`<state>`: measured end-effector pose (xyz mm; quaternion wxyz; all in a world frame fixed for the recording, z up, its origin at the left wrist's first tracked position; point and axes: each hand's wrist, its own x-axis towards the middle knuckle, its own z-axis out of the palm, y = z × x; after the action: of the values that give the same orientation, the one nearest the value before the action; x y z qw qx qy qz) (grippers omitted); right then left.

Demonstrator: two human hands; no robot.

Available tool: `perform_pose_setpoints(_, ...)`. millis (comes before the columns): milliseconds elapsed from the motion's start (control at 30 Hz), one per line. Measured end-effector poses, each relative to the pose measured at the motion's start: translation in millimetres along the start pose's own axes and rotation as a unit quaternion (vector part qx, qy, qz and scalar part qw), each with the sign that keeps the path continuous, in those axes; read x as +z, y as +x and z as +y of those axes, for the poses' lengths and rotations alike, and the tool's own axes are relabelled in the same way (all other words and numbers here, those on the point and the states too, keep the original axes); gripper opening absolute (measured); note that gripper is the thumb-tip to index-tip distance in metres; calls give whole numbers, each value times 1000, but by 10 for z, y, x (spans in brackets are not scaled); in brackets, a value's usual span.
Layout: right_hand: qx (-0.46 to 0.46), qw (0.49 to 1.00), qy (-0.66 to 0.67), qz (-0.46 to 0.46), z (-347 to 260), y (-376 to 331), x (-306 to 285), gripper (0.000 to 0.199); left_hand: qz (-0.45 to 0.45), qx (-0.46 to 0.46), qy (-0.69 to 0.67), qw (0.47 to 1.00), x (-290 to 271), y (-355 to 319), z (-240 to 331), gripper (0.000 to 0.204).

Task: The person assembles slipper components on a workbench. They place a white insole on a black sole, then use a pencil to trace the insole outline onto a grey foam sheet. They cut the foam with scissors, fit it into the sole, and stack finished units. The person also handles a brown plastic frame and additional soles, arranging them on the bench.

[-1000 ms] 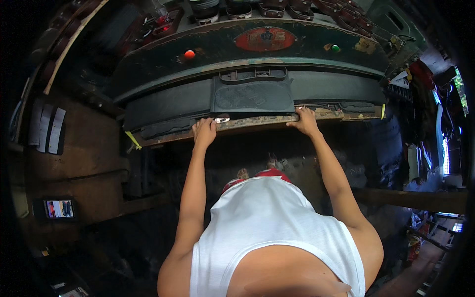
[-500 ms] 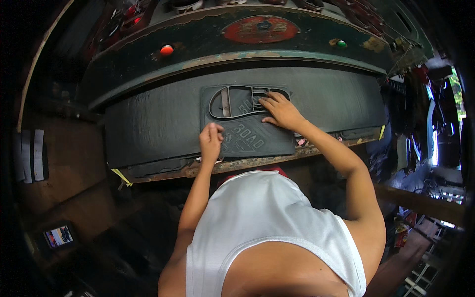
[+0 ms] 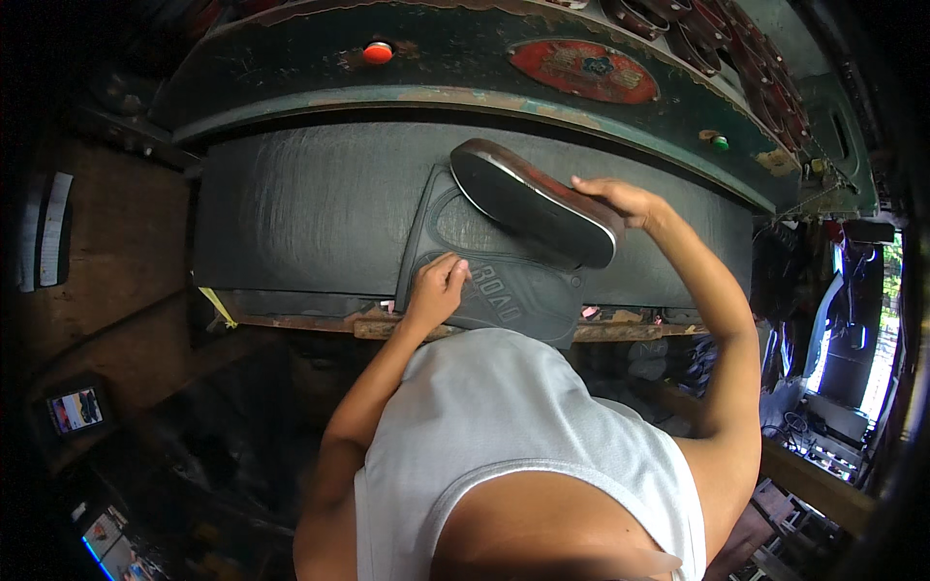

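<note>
On the dark table point(image 3: 300, 194), a patterned sheet point(image 3: 509, 312) is lying beneath the tilted sole-shaped cutter point(image 3: 528, 205) my right fingers point(image 3: 598, 185) are clasping, my left fingers point(image 3: 448, 263) half-curling over the sheet, their hold unclear.

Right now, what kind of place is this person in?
Probably a shoe workshop: there's a worn green machine, a dark sheet marked with a sole shape, and a sole-shaped tool in the right hand.
</note>
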<state>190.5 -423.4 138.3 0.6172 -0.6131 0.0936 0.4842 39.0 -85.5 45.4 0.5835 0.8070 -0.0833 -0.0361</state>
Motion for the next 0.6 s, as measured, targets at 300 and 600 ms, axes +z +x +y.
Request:
perform_pose_setpoints(300, -165, 969, 173, 63, 490, -9, 944, 53, 35, 66, -150, 986, -106, -30, 826, 37)
perform_pose_setpoints(600, -300, 911, -194, 206, 432, -195, 1508, 76, 31, -121, -29, 992, -589, -156, 999, 53)
